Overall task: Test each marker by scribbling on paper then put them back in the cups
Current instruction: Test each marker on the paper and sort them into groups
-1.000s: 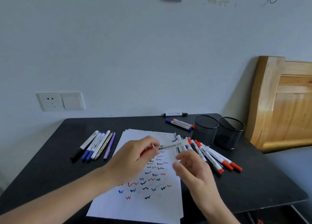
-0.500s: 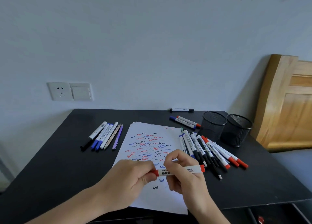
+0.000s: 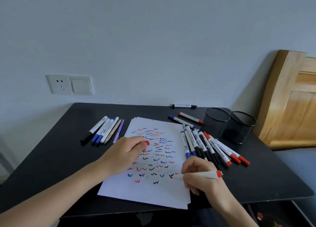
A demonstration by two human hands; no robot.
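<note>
At ten o'clock of the paper (image 3: 150, 195) lies a row of pens (image 3: 104, 130). Our left hand (image 3: 125, 152) rests on the sheet, fingers curled round the red cap (image 3: 147, 143). Our right hand (image 3: 201, 178) pinches the marker (image 3: 207, 174), tip touching the sheet near its four o'clock edge. We should press lightly, make one short squiggle on bare white, then recap firmly. The spare markers (image 3: 205, 144) lie fanned at three o'clock. At two o'clock, both cups (image 3: 216, 122) stand side by side, seemingly empty, though mesh obscures their bottoms.
</note>
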